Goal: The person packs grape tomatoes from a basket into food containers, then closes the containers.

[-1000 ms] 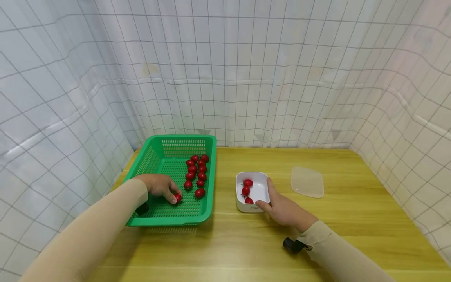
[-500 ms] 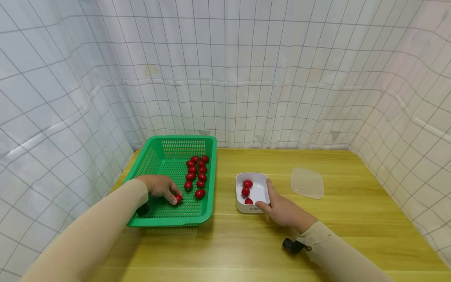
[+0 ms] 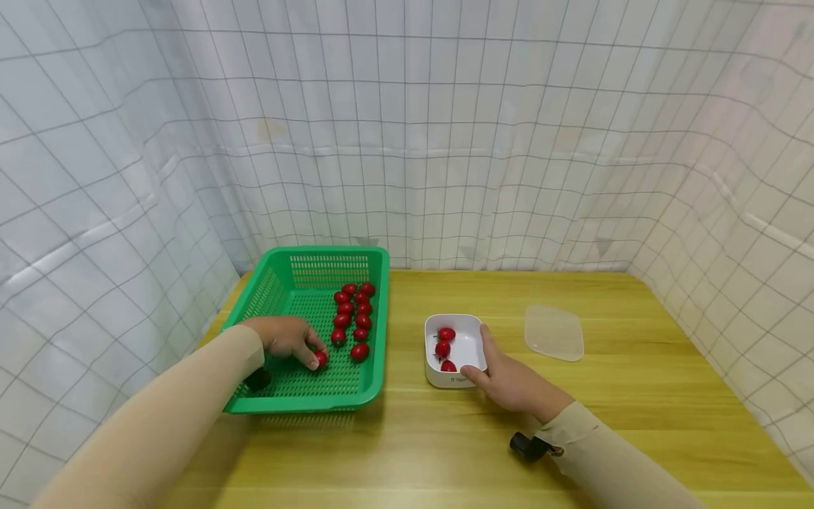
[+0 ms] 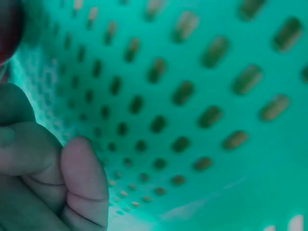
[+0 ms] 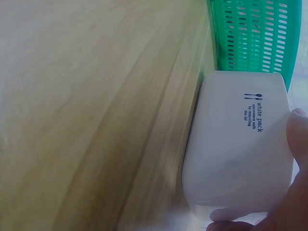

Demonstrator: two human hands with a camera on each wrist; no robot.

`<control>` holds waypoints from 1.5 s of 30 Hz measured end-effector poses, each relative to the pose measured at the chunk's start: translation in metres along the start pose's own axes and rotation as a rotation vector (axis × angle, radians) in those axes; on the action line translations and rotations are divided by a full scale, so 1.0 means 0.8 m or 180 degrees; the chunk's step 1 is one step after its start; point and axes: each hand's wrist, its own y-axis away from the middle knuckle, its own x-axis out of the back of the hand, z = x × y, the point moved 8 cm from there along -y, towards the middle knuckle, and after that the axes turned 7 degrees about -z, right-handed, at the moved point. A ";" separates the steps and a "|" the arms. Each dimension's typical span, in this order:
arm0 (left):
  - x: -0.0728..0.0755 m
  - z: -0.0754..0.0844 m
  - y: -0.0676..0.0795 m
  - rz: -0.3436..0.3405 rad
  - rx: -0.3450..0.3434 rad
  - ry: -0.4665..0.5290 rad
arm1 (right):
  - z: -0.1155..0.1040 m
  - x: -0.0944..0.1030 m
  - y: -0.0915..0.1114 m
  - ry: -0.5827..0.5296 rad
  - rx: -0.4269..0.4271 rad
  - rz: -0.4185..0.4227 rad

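Observation:
My left hand (image 3: pixel 289 338) reaches down into the green plastic basket (image 3: pixel 380 332) and pinches a red cherry tomato (image 3: pixel 322 360) between thumb and fingers, low over the slotted floor. In the left wrist view, the curled fingers (image 4: pixel 36 159) fill the lower left, with a dark red patch of tomato (image 4: pixel 6 33) cut off at the top corner. Several more cherry tomatoes (image 3: pixel 343 321) lie along the basket's right side. My right hand (image 3: pixel 511 382) grips the white food box (image 3: pixel 450 379) at its right side, thumb over the front rim. Three cherry tomatoes (image 3: pixel 443 348) sit inside the box, to the left.
A translucent lid (image 3: pixel 554 333) lies flat on the wooden table (image 3: pixel 407 452), right of the box. White grid-patterned curtains (image 3: pixel 445 141) hang behind the table and at both sides. In the right wrist view, the basket wall (image 5: pixel 255 36) rises beyond the box.

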 end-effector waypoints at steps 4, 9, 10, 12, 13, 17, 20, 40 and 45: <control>0.008 0.003 0.001 0.0047 -0.0109 -0.0018 | -0.001 0.001 0.000 0.0017 0.0006 -0.0009; 0.024 0.004 0.006 0.0179 -0.0208 -0.0010 | -0.003 0.002 0.003 0.0024 -0.0048 -0.0026; 0.027 0.006 0.008 0.0217 -0.0238 -0.0009 | -0.003 0.003 0.003 0.0021 -0.0059 -0.0032; 0.035 0.008 0.014 0.0307 -0.0285 -0.0002 | -0.004 0.003 0.003 0.0014 -0.0068 -0.0042; 0.039 0.009 0.017 0.0363 -0.0300 0.0012 | -0.004 0.003 0.004 0.0012 -0.0067 -0.0047; 0.055 0.016 0.033 0.0568 -0.0376 0.0096 | -0.006 0.002 0.004 -0.0002 -0.0040 -0.0064; 0.068 0.022 0.041 0.0750 -0.0447 0.0081 | -0.006 0.000 0.004 0.0004 -0.0034 -0.0076; 0.100 0.126 0.030 0.1420 -0.0820 0.0187 | 0.000 0.003 0.001 0.0024 -0.0041 -0.0060; 0.101 0.158 0.020 0.1468 -0.0928 0.0062 | -0.001 0.001 0.000 0.0016 -0.0021 -0.0076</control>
